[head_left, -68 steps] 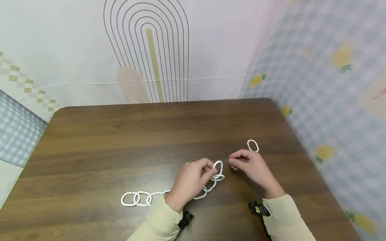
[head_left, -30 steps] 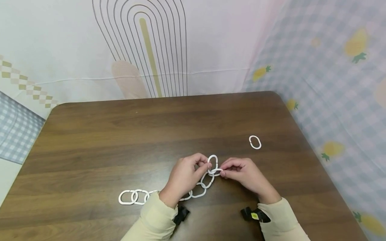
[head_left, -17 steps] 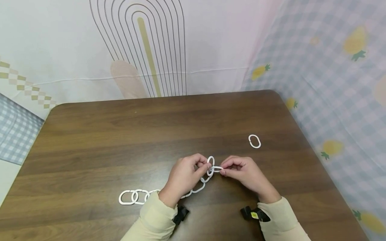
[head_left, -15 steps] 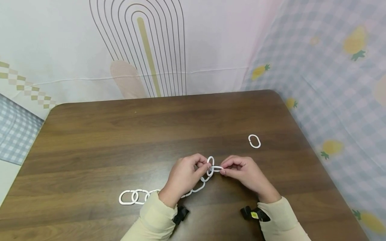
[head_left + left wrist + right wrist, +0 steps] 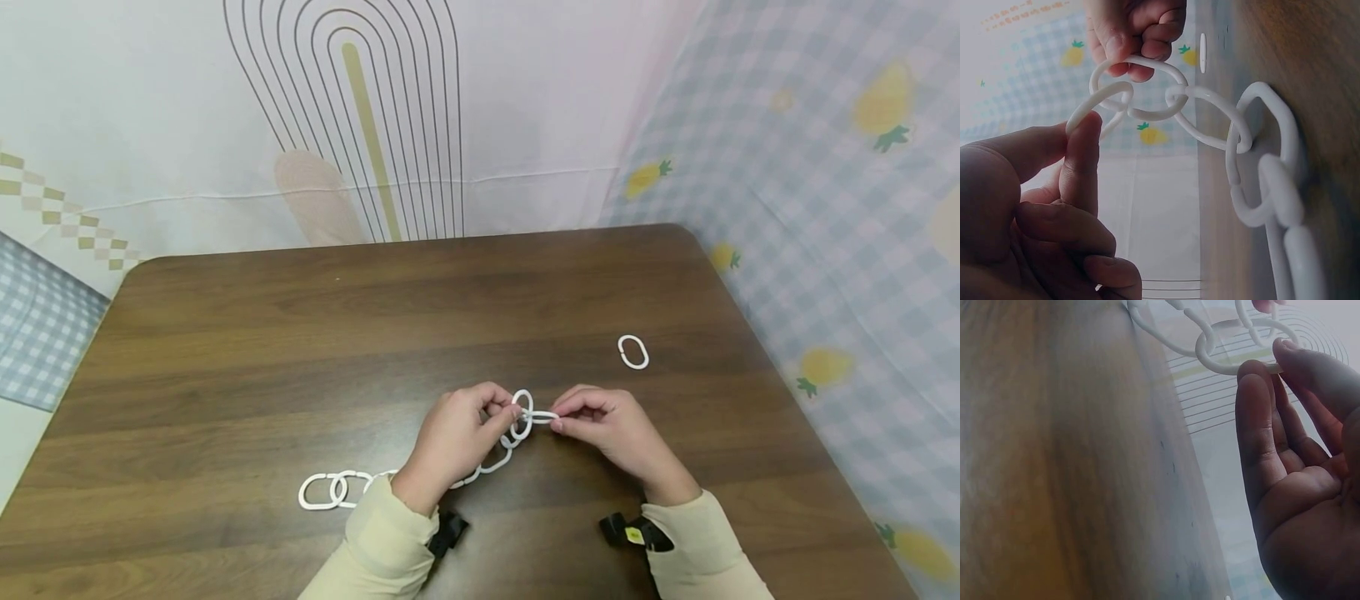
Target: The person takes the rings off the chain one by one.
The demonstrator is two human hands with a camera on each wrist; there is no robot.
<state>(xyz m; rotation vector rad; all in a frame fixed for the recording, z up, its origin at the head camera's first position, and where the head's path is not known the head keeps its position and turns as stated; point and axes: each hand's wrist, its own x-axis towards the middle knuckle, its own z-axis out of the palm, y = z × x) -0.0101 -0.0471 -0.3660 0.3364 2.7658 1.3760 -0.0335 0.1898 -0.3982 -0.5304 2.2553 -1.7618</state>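
Note:
A chain of white plastic oval links [image 5: 318, 477] runs across the wooden table and rises to my hands. My left hand [image 5: 450, 442] pinches the end link [image 5: 1079, 112] between thumb and forefinger. This link is hooked through the neighbouring link [image 5: 1157, 115], which my right hand [image 5: 618, 433] pinches by its far side. Below that, another link [image 5: 1213, 97] joins on and leads down to the chain. In the right wrist view, thumb and forefinger meet on the held link [image 5: 1219, 367]. My left forearm covers the middle of the chain.
One loose white link [image 5: 647, 354] lies on the table [image 5: 375, 333] beyond my right hand. A white patterned cloth [image 5: 540, 108] hangs behind the back edge, and a blue checked cloth [image 5: 787, 208] hangs on the right.
My right hand has come left to the chain and taken hold of the second link. That link now points sideways towards it. Over the last half second both hands barely shift.

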